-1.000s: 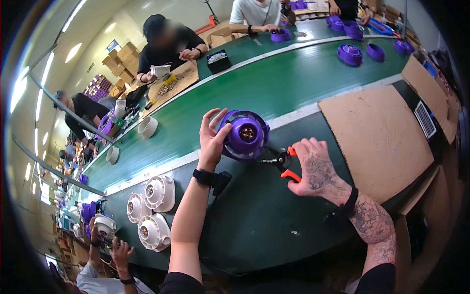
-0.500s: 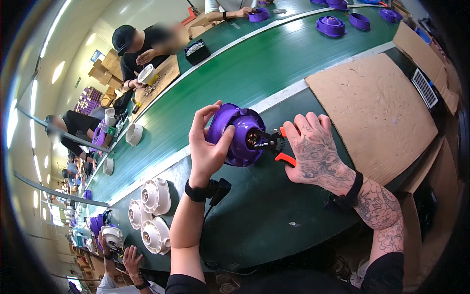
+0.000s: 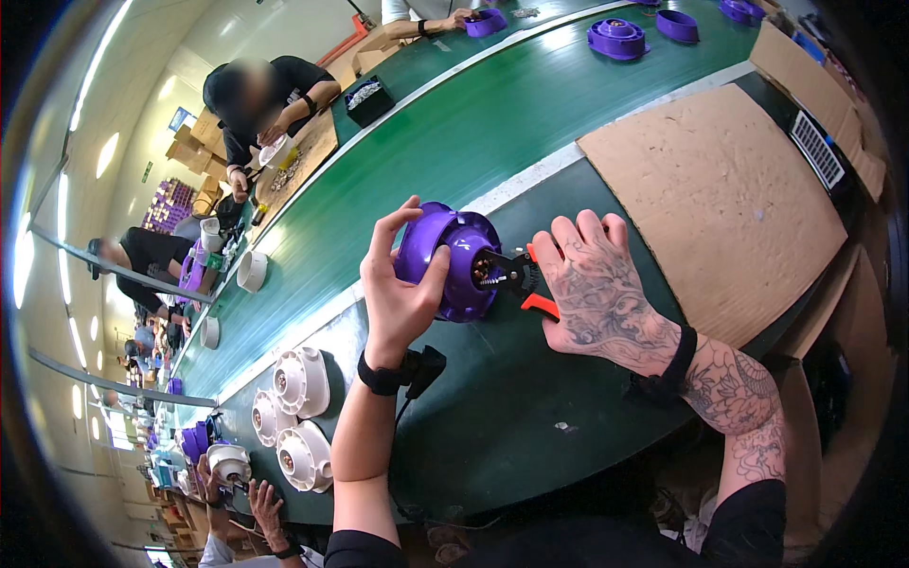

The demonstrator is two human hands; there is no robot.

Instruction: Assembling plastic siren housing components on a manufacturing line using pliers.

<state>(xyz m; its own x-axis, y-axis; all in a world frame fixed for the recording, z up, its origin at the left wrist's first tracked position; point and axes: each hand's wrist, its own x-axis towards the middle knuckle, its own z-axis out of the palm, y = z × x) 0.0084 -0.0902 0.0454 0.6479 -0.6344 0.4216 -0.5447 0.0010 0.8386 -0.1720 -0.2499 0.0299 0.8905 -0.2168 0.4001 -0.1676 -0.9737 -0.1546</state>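
Note:
My left hand [image 3: 402,298] grips a round purple plastic housing [image 3: 466,235], thumb on its front and fingers around the rim. The housing is tipped so that its raised hub faces my right hand. Small copper-coloured pieces show inside the hub's opening. In my right hand [image 3: 601,289] is a pair of spring-loaded pliers [image 3: 519,275] with black jaws and orange-red handles. Their jaw tips reach into the hub opening, where I cannot tell what they touch. Both hands are above the dark green table [image 3: 492,407].
Left of my forearm lie several white housings [image 3: 305,456]. A cardboard sheet [image 3: 715,208] covers the table's right side. Beyond runs a green conveyor [image 3: 398,199] carrying purple housings [image 3: 617,40] and white rings [image 3: 252,271]. Co-workers sit across it; another person's hands [image 3: 265,511] work at lower left.
The housing and pliers sit slightly further left in the picture, still held together the same way. Across the conveyor, a co-worker's head and arms have shifted.

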